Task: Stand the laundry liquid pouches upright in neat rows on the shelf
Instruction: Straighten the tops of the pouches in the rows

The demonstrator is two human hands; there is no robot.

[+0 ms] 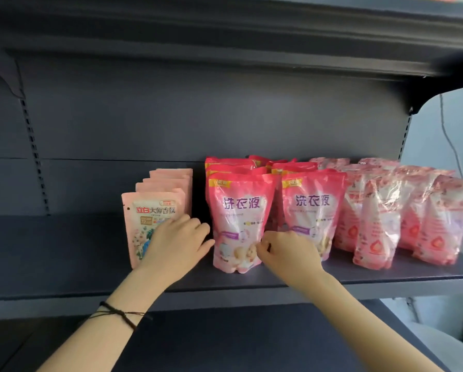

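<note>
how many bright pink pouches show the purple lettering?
2. The left pouch, its lower edge pinched by the right hand; the right pouch beside it, partly behind that hand. More bright pink pouches stand behind both, fronts hidden.

Single head view, close in, facing the dark shelf straight on, looking slightly down across it.

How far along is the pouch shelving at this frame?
Done: pale pink pouches, bright pink pouches and clear-wrapped pouches stand upright in rows. In hand: left hand rests on the front pale pouch; right hand pinches the edge of the front bright pink pouch. Left: probably squaring these fronts.
</note>
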